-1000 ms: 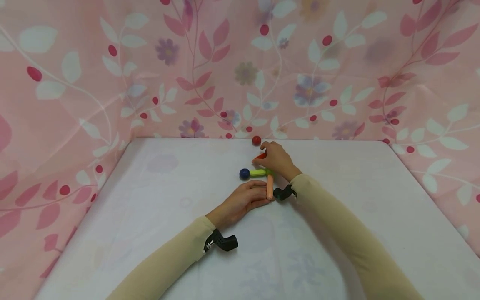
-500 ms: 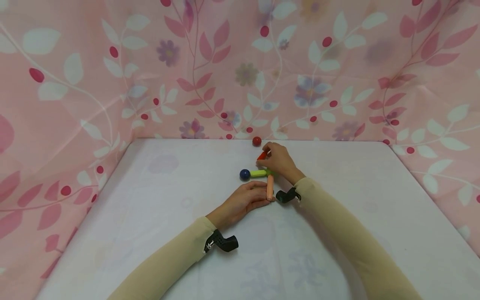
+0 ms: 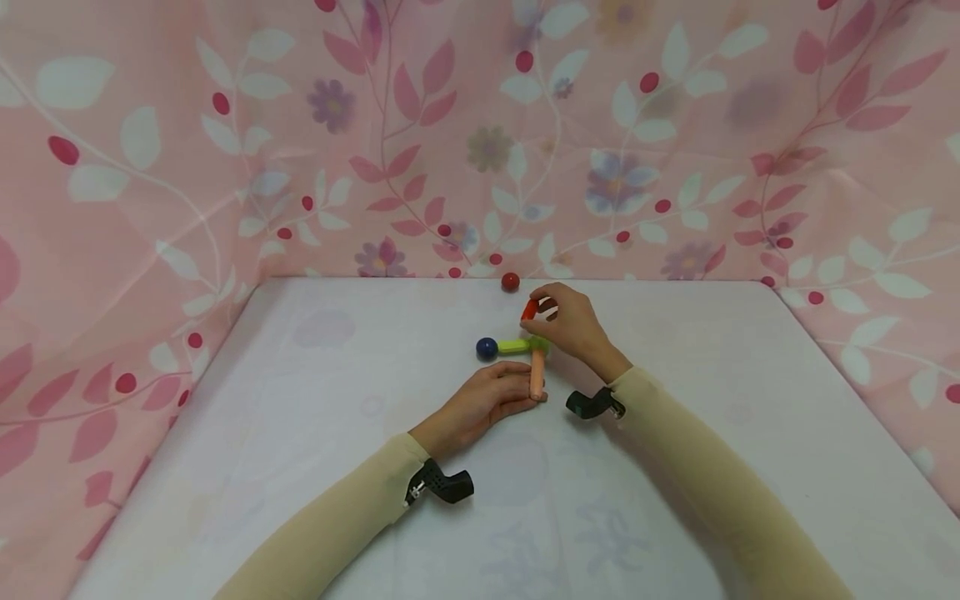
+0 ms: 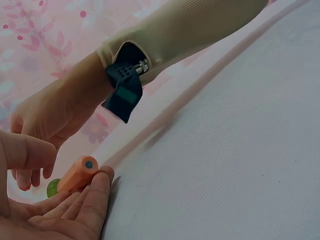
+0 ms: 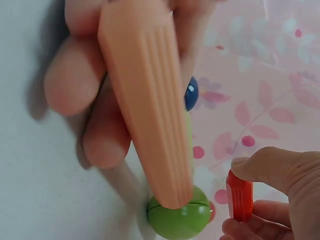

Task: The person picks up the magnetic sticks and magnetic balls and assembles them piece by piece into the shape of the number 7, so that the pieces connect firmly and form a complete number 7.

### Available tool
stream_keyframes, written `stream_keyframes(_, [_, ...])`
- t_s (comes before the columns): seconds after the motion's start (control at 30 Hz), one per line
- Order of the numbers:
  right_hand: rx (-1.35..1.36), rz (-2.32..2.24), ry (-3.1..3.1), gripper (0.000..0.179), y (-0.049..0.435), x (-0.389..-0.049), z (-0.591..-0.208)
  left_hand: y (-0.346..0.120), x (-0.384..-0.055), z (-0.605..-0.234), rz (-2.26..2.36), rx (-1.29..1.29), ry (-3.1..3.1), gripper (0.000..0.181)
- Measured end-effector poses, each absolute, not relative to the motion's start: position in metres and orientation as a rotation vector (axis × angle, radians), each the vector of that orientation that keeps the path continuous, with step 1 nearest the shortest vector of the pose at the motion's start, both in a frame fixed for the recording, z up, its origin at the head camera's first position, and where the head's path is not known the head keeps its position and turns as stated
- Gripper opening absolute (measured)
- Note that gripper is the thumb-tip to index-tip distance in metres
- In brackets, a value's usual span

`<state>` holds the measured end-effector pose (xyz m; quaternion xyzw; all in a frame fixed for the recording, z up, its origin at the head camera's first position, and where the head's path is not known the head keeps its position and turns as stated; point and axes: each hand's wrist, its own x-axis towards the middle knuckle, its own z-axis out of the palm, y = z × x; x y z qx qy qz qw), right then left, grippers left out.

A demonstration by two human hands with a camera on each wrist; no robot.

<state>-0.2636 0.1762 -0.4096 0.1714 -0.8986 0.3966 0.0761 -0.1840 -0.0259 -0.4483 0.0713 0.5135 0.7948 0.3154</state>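
In the head view my left hand [image 3: 480, 404] lies at the near side of an orange magnetic stick [image 3: 537, 373]. Its fairly straight fingers reach under the stick, and the thumb stands off it in the left wrist view. A green ball [image 5: 179, 212] joins the stick's far end. From that ball a lime-green stick [image 3: 513, 346] runs left to a dark blue ball [image 3: 487, 348]. My right hand [image 3: 573, 323] pinches a short red stick [image 5: 240, 197] between thumb and fingers, held roughly upright above and beyond the green ball, apart from it.
A red ball [image 3: 510, 282] sits near the far edge of the white-covered table [image 3: 337, 467]. Pink floral cloth [image 3: 450, 142] hangs behind and along both sides. A black wrist camera [image 3: 592, 404] juts from each sleeve.
My right hand has drawn a little to the right, turning the red stick from slanted to nearly upright. The left hand and the joined sticks and balls stay in place.
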Motion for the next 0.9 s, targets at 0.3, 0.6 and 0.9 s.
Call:
stream_keyframes(0.3, [0.574,1.225,-2.629,0.049,0.187,-0.238,-0.407,-0.025,-0.184,-0.449,2.097,0.184,1.339,0.044])
stream_keyframes(0.6, [0.677,1.21,-2.568,0.044,0.193,-0.209,-0.404,-0.025,-0.186,-0.45,2.093,0.138,1.347,0.037])
stream_keyframes(0.9, [0.74,1.246,-2.544,0.041,0.194,-0.178,-0.407,-0.025,-0.187,-0.451,2.105,0.136,1.328,0.037])
